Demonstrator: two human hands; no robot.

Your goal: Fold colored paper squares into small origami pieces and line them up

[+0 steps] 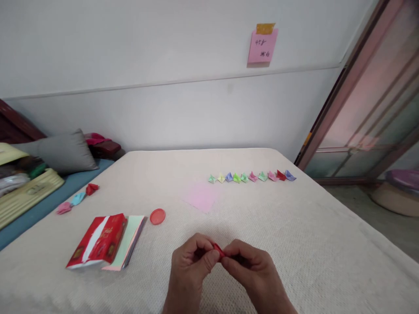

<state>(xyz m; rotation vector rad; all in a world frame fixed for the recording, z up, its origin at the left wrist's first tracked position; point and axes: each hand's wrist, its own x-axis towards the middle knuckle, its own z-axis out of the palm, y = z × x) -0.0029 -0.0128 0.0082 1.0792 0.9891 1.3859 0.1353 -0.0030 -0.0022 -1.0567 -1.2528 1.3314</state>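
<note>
Between my two hands, just above the near part of the table, is a small folded piece of red paper (218,250). My left hand (194,261) pinches its left end between thumb and forefinger. At the other end, the fingertips of my right hand (250,266) are closed on it too. Most of the paper is hidden by the fingers, so its full shape does not show. Beyond the hands a pale pink paper square (200,195) lies flat. A round red lid-like disc (157,216) rests to the left of it.
A row of several small folded paper pieces (245,177) runs along the far right. Front left lies a red packet (98,240) on a stack of coloured paper sheets (129,244). Three folded papers (77,199) sit at the table's left edge, beside a blue bench (104,165).
</note>
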